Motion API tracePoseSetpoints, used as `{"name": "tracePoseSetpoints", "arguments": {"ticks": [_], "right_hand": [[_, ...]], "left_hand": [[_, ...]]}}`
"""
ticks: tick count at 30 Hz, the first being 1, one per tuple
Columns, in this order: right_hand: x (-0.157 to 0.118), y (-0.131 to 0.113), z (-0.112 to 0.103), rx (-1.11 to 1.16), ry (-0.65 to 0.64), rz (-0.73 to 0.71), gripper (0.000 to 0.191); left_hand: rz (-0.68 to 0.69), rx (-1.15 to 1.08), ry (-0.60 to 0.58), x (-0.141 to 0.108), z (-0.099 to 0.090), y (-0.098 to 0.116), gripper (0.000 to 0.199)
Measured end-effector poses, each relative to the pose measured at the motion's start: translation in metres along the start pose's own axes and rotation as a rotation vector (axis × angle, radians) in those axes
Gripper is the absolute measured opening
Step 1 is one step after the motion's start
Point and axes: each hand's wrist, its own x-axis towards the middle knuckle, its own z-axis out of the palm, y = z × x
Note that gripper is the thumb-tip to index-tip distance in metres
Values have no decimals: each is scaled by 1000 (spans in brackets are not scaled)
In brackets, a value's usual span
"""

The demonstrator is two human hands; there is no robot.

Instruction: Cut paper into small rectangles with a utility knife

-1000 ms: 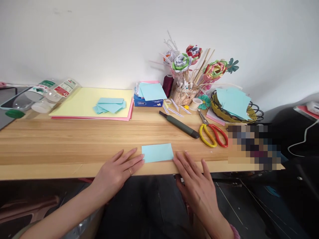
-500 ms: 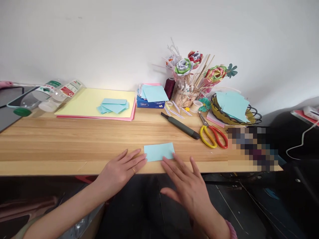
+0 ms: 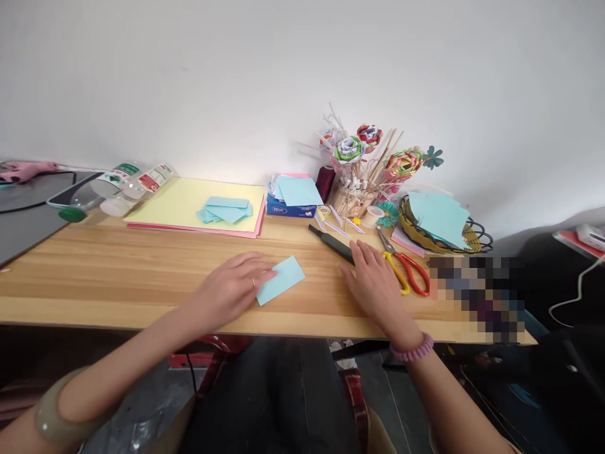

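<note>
A light blue folded paper rectangle (image 3: 285, 279) lies at a slant near the front of the wooden table. My left hand (image 3: 229, 287) is closed on its left end, fingers over the paper and thumb mostly hidden. My right hand (image 3: 375, 287) reaches over the dark green utility knife (image 3: 335, 244), covering its rear part. Its fingers are stretched forward and its thumb is apart, so it is open; whether the fingertips touch the knife I cannot tell. Just right of that hand are scissors (image 3: 416, 272) with one yellow and one red handle, the yellow one partly covered.
Blue paper pieces (image 3: 227, 209) lie on yellow sheets (image 3: 165, 205) at back left, beside plastic bottles (image 3: 116, 195). Behind are a blue tissue box (image 3: 290, 209), a pot of paper flowers (image 3: 352, 198) and a basket (image 3: 411, 230) of blue paper. The front edge (image 3: 142, 325) is close.
My right hand has left the paper and moved right and forward to the utility knife. The paper has turned to a slant and shifted left under my left hand. The view has shifted slightly.
</note>
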Motion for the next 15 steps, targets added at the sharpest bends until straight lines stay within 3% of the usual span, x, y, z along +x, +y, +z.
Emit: {"name": "tracePoseSetpoints", "arguments": {"ticks": [4, 6, 11, 15], "right_hand": [[18, 8, 14, -76, -81, -27, 37], [21, 9, 16, -99, -112, -54, 32], [18, 3, 4, -143, -116, -52, 34], [-5, -8, -19, -99, -89, -41, 43]], "left_hand": [[43, -174, -314, 6, -6, -32, 45], [35, -152, -387, 7, -5, -38, 46], [24, 49, -266, 17, 7, -32, 29], [83, 90, -184, 26, 19, -30, 27]]}}
